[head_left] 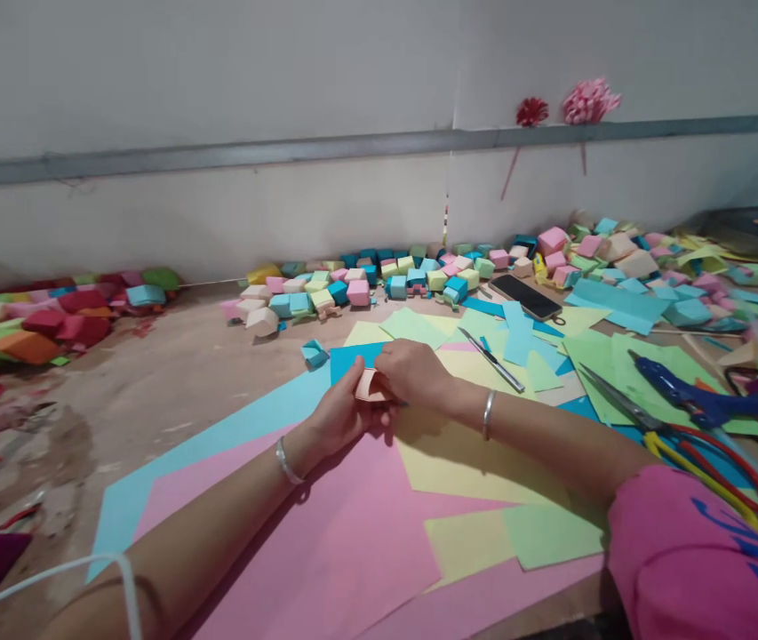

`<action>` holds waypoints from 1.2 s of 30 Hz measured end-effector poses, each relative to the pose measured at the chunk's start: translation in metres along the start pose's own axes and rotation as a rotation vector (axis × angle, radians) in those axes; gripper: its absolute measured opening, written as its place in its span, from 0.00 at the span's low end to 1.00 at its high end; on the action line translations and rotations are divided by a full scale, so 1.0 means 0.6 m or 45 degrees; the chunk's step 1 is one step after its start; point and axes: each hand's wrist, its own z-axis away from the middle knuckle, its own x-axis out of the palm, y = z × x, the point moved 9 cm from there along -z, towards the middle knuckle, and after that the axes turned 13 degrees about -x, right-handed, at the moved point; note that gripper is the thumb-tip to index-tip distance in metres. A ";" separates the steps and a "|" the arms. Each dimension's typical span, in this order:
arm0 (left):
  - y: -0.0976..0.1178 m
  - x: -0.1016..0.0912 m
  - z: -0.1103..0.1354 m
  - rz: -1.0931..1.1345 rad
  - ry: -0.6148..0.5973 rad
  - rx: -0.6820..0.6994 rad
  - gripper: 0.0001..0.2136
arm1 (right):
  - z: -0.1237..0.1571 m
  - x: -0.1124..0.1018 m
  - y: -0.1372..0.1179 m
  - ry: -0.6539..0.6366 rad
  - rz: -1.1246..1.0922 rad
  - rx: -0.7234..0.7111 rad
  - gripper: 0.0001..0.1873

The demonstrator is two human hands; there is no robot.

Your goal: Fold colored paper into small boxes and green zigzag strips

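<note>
Between my two hands is a small peach folded paper box [370,385], its near side facing me. My left hand [342,411] closes on it from the left, thumb along its upper edge. From the right, my right hand [411,372] bends its fingers over the box; its fingertips are partly hidden. Both hands are above coloured sheets: a large pink sheet [325,524], a yellow sheet [478,453] and a blue sheet [348,358] just behind. A small teal folded paper piece [315,354] lies left of the blue sheet.
Rows of small paper cubes [358,292] line the wall. A craft knife [493,360] and phone [526,297] lie behind my right arm. Scissors [672,436] and a blue glue gun [691,391] are at right. More paper pieces [51,324] are heaped at left.
</note>
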 end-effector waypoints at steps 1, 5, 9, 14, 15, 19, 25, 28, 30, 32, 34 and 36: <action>0.004 -0.002 0.000 0.053 0.005 0.022 0.30 | 0.001 -0.007 0.003 0.032 0.008 0.021 0.05; 0.026 -0.023 0.009 0.308 0.110 0.154 0.28 | 0.009 -0.057 0.001 0.343 0.062 0.045 0.09; 0.047 -0.032 0.021 0.416 0.115 0.300 0.27 | 0.012 -0.056 -0.025 0.417 0.074 -0.058 0.12; 0.045 -0.035 0.023 0.474 0.117 0.322 0.23 | 0.007 -0.004 -0.030 0.185 0.038 -0.003 0.12; 0.043 -0.034 0.022 0.458 0.119 0.316 0.23 | 0.006 0.001 -0.030 0.147 0.036 0.009 0.14; 0.039 -0.029 0.021 0.407 0.113 0.272 0.22 | 0.005 0.003 -0.033 0.085 0.035 0.007 0.16; 0.037 -0.039 0.017 0.407 0.172 0.269 0.21 | 0.006 0.001 -0.052 0.137 0.023 -0.081 0.14; 0.033 -0.039 0.011 0.404 0.151 0.271 0.20 | 0.008 0.009 -0.059 0.179 -0.020 -0.119 0.13; 0.031 -0.038 0.006 0.396 0.143 0.267 0.19 | 0.007 0.009 -0.058 0.236 -0.052 -0.154 0.13; 0.038 -0.042 0.008 0.301 0.218 0.343 0.20 | 0.006 -0.001 -0.047 0.290 -0.063 -0.159 0.13; 0.055 -0.047 0.024 0.074 0.392 0.487 0.20 | 0.009 -0.026 -0.021 0.380 -0.052 -0.094 0.15; 0.070 -0.041 0.049 -0.157 0.547 0.603 0.17 | 0.023 -0.074 0.020 0.616 -0.070 0.061 0.16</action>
